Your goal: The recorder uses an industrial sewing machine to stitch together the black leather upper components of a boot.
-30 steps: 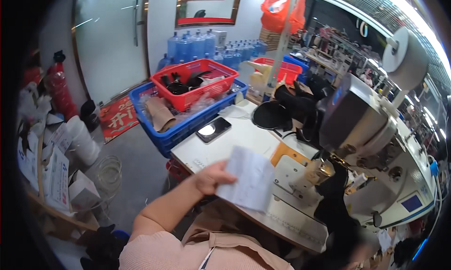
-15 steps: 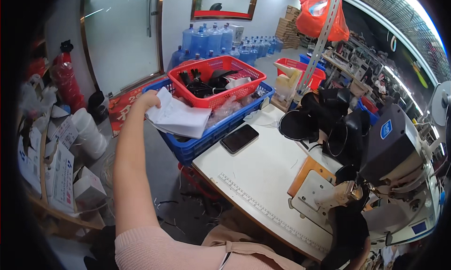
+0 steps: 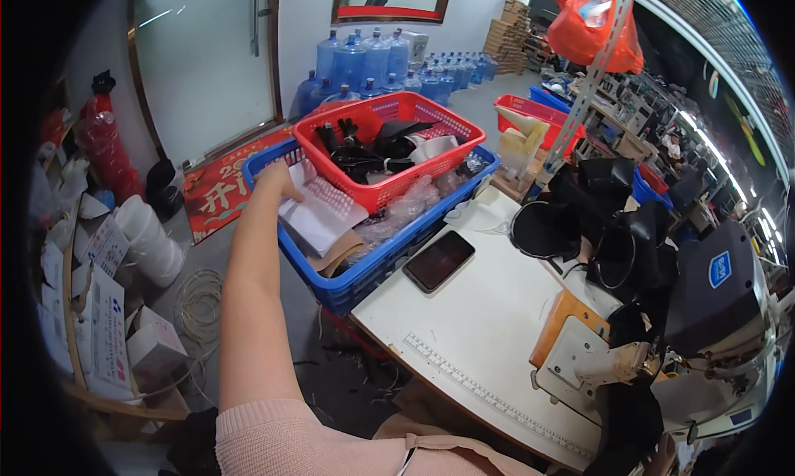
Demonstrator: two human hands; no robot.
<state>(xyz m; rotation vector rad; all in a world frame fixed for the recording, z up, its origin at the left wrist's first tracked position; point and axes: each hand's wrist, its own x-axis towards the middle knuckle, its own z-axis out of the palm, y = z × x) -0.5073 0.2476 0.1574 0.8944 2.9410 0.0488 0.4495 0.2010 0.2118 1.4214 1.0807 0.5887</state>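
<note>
My left hand [image 3: 279, 180] reaches out to the far left, over the left end of a blue plastic crate [image 3: 335, 287]. Its fingers are bent over the edge of folded white paper [image 3: 323, 219], which now rests inside the crate; the fingertips are partly hidden. A red basket [image 3: 389, 196] holding black pieces sits on the same crate, beside the paper. Of my right hand [image 3: 665, 453] only a sliver shows at the lower right, by black material [image 3: 627, 414] under the sewing machine [image 3: 609, 362]; its fingers are hidden.
A phone [image 3: 439, 261] lies on the white sewing table [image 3: 472, 327], near a ruler strip [image 3: 489, 393]. Black cup-shaped pieces [image 3: 617, 248] are heaped behind the machine. Boxes [image 3: 103, 319] stand at left, blue water bottles [image 3: 364, 62] by the wall, and a red bag [image 3: 592, 29] hangs from a post.
My left hand has lowered the white paper into the blue crate, beside the red basket. The whole view has shifted slightly. My right hand stays low by the machine.
</note>
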